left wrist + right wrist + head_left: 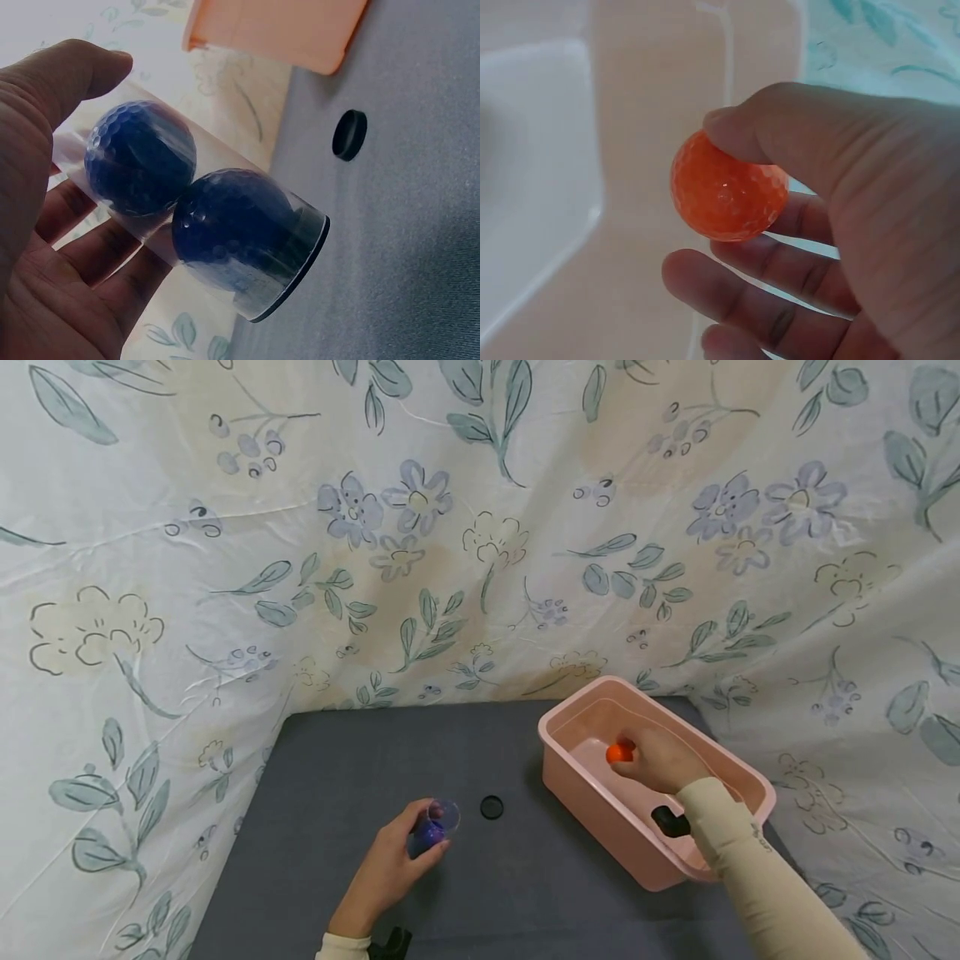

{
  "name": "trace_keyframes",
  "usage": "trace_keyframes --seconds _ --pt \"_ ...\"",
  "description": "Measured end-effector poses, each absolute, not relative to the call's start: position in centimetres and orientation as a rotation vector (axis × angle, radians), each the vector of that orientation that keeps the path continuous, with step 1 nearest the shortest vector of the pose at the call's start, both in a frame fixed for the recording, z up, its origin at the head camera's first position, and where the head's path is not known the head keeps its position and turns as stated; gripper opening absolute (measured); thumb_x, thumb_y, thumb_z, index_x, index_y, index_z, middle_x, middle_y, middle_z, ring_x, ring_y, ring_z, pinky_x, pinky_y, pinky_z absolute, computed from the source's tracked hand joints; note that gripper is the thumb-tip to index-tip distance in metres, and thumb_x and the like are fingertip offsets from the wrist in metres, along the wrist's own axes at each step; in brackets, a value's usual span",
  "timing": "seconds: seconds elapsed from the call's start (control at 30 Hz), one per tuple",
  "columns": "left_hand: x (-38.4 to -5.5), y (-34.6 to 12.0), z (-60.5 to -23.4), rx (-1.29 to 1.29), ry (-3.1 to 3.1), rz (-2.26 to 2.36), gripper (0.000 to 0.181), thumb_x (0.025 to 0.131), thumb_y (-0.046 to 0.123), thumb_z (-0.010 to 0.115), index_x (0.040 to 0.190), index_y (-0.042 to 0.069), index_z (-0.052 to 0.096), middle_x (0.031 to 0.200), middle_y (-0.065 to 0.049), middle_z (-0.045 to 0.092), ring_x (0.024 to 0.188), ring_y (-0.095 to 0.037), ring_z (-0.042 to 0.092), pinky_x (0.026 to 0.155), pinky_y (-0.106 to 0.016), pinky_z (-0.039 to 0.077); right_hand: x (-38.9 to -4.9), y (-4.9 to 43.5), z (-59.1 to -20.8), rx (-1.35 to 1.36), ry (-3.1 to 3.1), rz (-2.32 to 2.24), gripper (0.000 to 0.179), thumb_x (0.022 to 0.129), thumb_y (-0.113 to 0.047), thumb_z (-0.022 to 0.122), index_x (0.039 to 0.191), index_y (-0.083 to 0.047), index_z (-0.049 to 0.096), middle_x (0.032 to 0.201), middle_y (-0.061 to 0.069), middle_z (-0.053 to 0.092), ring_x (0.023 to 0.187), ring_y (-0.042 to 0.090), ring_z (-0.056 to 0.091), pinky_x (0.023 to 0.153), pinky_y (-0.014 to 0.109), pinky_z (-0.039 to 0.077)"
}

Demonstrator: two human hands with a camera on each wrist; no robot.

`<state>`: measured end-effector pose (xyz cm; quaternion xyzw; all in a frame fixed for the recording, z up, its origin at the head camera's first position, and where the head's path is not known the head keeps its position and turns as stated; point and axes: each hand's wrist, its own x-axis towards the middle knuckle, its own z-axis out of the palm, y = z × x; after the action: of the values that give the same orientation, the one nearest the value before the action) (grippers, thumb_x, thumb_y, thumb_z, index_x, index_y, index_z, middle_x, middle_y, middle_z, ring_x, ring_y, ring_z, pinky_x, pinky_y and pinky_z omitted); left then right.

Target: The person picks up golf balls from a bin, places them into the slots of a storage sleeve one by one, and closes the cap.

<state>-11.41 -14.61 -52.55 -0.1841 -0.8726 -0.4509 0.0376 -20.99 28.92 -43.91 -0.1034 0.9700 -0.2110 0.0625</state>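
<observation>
My left hand (pixel 397 860) grips a clear plastic tube (pixel 247 292) above the table, its open end upward in the head view. Two dark blue golf balls (pixel 142 157) lie one behind the other inside it, and a black cap closes its bottom end. In my right hand (pixel 663 760) an orange golf ball (pixel 727 191) is pinched between thumb and fingers. That hand reaches into the pink bin (pixel 592 827), with the ball over the bin's floor. A loose black cap (pixel 492 807) lies on the table between the tube and the bin.
The dark grey table (pixel 360 752) carries the bin on its right side. A floral cloth (pixel 465 543) hangs behind the table and along its sides. The bin's raised rim (pixel 570 760) surrounds my right hand.
</observation>
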Motion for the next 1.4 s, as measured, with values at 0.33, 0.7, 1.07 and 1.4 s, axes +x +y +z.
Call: trace_keyframes --seconds 0.33,0.7,1.07,1.4 --pt "-11.4 -14.7 -52.7 -0.558 -2.674 -1.400 0.048 0.093 0.026 0.080 0.136 0.022 0.059 0.126 0.002 0.069 0.107 -0.004 0.065 0.093 -0.036 0.058 -19.5 25.6 -42.2 -0.445 3.027 -0.871 0.028 0.093 -0.020 0.078 0.115 -0.009 0.065 0.098 0.006 0.067 0.069 0.018 0.056 0.058 0.028 0.049" --pt "-11.4 -14.7 -52.8 -0.562 -2.672 -1.434 0.048 0.094 0.028 0.079 0.136 0.022 0.057 0.128 -0.001 0.069 0.111 -0.008 0.066 0.095 -0.046 0.057 -18.1 21.0 -42.0 -0.681 3.007 -1.107 0.025 0.088 -0.029 0.085 0.107 -0.019 0.073 0.097 -0.003 0.069 0.072 0.011 0.062 0.064 0.026 0.055" --pt "-11.4 -14.6 -53.0 -0.539 -2.682 -1.418 0.049 0.093 0.027 0.081 0.134 0.033 0.055 0.127 0.001 0.069 0.111 -0.007 0.066 0.095 -0.041 0.058 -16.4 17.1 -42.7 -0.578 2.893 -1.319 0.038 0.085 -0.030 0.087 0.119 -0.020 0.073 0.101 -0.004 0.073 0.074 0.011 0.064 0.066 0.026 0.057" --pt "-11.4 -14.3 -53.2 -0.545 -2.665 -1.437 0.049 0.092 0.026 0.082 0.135 0.018 0.058 0.122 0.009 0.067 0.105 -0.005 0.065 0.095 -0.046 0.057 -15.3 13.5 -43.9 -0.684 2.783 -1.422 0.040 0.085 -0.038 0.086 0.119 -0.022 0.072 0.100 -0.005 0.073 0.072 0.006 0.063 0.063 0.025 0.056"
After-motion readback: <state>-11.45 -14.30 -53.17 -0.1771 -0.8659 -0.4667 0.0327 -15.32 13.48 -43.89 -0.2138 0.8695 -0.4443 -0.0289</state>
